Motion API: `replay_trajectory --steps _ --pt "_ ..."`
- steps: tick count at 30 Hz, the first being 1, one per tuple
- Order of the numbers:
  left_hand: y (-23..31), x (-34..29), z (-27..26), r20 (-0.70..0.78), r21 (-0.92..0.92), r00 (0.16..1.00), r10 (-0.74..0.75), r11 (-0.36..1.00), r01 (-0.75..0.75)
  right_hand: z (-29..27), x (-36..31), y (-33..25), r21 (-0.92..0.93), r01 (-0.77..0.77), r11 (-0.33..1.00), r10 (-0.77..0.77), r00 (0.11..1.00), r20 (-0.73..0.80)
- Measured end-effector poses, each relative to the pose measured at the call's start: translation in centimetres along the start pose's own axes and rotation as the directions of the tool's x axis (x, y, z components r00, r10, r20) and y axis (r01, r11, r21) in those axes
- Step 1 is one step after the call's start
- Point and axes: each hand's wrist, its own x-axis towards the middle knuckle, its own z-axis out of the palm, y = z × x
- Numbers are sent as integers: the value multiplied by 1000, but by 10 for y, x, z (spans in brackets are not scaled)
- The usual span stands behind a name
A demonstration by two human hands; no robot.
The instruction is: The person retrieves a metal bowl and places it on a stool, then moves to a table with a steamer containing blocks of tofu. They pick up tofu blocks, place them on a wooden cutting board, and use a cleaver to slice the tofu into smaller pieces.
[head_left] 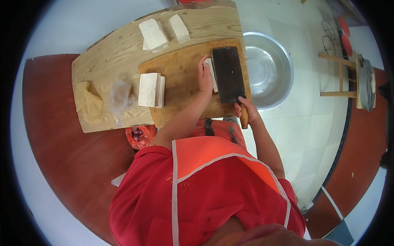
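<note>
Right now, from my remote seat, I see a wooden table bearing a cutting board, with pale floor tiles to the right. I count one metal basin on that floor, one cleaver, one stool, two white slabs side by side on the board's left, and, farther back, one lone slab beside a pile I can't count. One white block sits on the board, just left of the blade. The left hand, partly open, touches its left side; the right hand is wrapped around the cleaver's handle.
</note>
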Motion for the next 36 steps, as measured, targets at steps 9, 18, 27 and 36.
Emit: replay_trajectory --steps 9,18,27,36 --pt "5 -1 3 28 -29 996 89 996 -89 -17 -4 0 286 -172 943 59 929 365" --pt "0 -4 11 -5 -90 997 75 993 -75 75 -71 -15 -740 43 671 -325 914 -242" --pt "-24 8 13 8 -109 997 79 991 -78 90 -82 11 -852 73 518 -432 883 -187" --pt "-38 14 13 -19 16 983 184 983 -183 80 -79 26 -854 75 515 -447 873 -193"
